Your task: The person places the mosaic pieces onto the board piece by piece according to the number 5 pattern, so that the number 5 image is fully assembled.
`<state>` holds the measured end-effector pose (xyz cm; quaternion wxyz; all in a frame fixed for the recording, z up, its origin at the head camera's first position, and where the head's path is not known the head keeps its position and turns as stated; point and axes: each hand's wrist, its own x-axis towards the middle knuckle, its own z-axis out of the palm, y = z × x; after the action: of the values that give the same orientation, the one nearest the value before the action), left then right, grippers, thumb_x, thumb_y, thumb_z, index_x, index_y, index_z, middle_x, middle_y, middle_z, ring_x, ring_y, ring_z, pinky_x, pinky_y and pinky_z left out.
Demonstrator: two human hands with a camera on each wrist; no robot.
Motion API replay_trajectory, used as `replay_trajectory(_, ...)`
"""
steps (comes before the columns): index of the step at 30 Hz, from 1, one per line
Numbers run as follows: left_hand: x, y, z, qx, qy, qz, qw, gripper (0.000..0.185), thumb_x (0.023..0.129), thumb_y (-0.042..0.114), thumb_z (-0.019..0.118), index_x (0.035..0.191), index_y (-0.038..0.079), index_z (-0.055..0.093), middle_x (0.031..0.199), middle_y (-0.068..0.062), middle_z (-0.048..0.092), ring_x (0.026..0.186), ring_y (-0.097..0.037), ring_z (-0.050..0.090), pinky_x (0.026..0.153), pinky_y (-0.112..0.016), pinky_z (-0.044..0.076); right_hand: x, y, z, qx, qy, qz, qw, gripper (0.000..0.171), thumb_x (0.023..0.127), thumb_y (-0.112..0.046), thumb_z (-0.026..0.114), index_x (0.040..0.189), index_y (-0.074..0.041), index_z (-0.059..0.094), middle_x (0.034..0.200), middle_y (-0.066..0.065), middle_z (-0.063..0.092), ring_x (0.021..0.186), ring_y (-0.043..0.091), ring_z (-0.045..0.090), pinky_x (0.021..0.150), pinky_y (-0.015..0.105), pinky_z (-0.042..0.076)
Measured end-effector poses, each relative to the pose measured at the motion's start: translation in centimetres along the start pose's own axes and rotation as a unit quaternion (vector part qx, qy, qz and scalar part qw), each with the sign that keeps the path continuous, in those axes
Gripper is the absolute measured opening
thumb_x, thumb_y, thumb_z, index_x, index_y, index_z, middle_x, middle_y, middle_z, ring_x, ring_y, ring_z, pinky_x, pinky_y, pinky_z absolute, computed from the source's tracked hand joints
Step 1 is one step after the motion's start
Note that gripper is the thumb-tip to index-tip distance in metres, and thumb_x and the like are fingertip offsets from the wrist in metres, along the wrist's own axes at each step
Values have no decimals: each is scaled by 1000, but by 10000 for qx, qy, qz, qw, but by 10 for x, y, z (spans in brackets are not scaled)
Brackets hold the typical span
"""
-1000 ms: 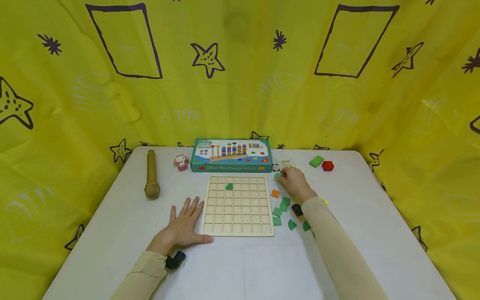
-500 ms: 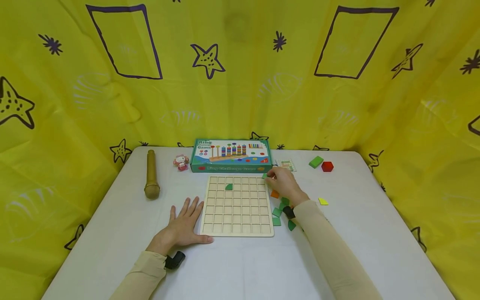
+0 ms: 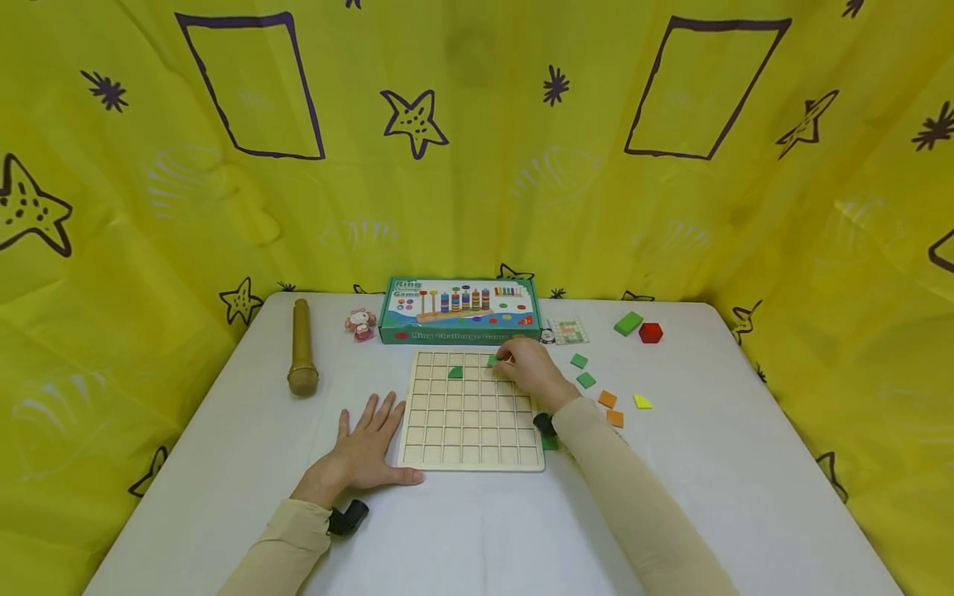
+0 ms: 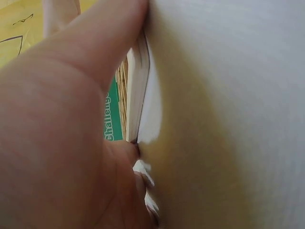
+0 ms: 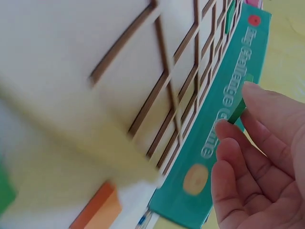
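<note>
My right hand (image 3: 531,369) pinches a small green tile (image 3: 492,361) between thumb and fingers over the upper right of the wooden grid board (image 3: 469,414). In the right wrist view the tile (image 5: 237,111) shows edge-on at the fingertips. A green quarter-circle tile (image 3: 455,372) sits in a cell near the board's top. With fingers spread, my left hand (image 3: 365,453) lies flat on the table at the board's lower left, thumb at its front edge. The board's side (image 4: 138,90) shows past that thumb in the left wrist view.
Right of the board lie green tiles (image 3: 585,380), orange tiles (image 3: 607,399) and a yellow quarter-circle (image 3: 643,401). Behind stand a game box (image 3: 460,310), a patterned card (image 3: 569,330), a green block (image 3: 628,322) and a red hexagon (image 3: 651,332). A gold microphone (image 3: 301,348) and a figurine (image 3: 361,324) are left.
My right hand has moved left with the green tile, from beside the board to over its upper right cells. My left hand stays where it was.
</note>
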<state>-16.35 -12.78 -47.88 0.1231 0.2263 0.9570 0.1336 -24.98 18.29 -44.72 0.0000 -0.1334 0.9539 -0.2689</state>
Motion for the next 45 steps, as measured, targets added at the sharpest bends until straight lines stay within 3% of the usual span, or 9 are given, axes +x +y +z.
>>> replay_trajectory(17,2,0,2,-61,-32,-64,10000,122,68,80,64,156,7,21,162,-15,9,146,-39,-1,105,-71,-4,14,-26,25,-199,-303,-315,9988,10,90,-16,73,95,-7,73,89,1,68,83,17,61,77,33,51)
replay_trajectory(27,2,-1,3,-14,-2,-20,10000,123,68,81,63,156,6,21,162,-14,9,146,-38,-1,105,-71,-4,17,-29,28,-541,-414,-367,9970,12,91,-15,72,99,-6,74,97,5,69,95,21,61,86,33,49)
replay_trajectory(37,1,-2,2,-16,30,18,10000,123,68,81,63,155,5,22,161,-15,10,146,-39,0,104,-72,-3,18,-29,31,-940,-451,-506,9933,12,91,-16,73,97,-7,75,96,4,68,96,22,59,89,34,48)
replay_trajectory(45,2,-1,3,-45,37,25,10000,122,68,81,64,156,6,22,162,-15,10,146,-40,0,104,-72,-3,12,-29,26,-862,-571,-630,9926,16,92,-16,70,104,-7,75,101,5,68,102,24,59,93,36,46)
